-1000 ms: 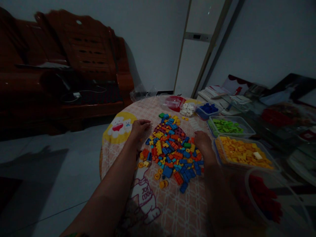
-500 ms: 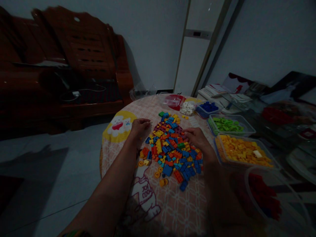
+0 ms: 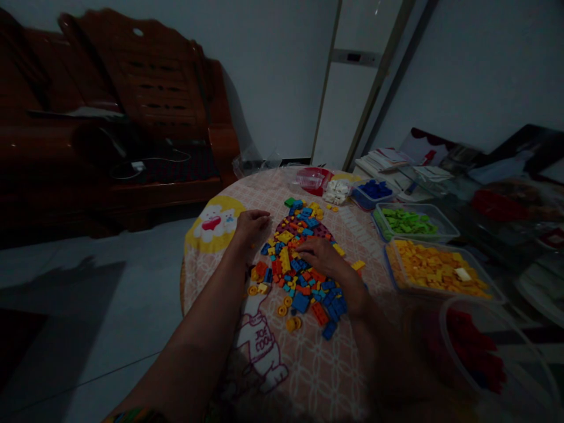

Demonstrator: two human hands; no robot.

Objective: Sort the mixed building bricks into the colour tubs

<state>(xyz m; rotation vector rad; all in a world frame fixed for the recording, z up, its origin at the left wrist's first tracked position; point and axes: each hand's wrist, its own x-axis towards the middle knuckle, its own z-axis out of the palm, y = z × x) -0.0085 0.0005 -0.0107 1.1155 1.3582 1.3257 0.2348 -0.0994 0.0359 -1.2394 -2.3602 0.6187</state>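
Observation:
A heap of mixed toy building bricks (image 3: 304, 285), in blue, orange, yellow, red and green, spreads over the tablecloth. My right hand (image 3: 324, 257) reaches across the middle of this heap from the right, fingers stretched out and tips at the bricks near a yellow one (image 3: 285, 259). It covers part of the pile, and nothing shows in its fingers. Left of the heap, my left hand (image 3: 253, 226) rests by the cloth with its fingers curled together. Whatever those fingertips hold, if anything, is too small to make out. Several round yellow pieces (image 3: 282, 310) lie at the near edge.
Along the right stand clear boxes of yellow bricks (image 3: 434, 267), green bricks (image 3: 408, 221) and blue bricks (image 3: 373, 188), plus a round tub of red pieces (image 3: 473, 352). White bricks (image 3: 337, 192) and a clear plastic tray (image 3: 308, 178) are at the back. A wooden bench (image 3: 167, 76) stands behind left.
My right hand has moved left from the heap's right edge to over its middle. My left hand has stayed nearly in place.

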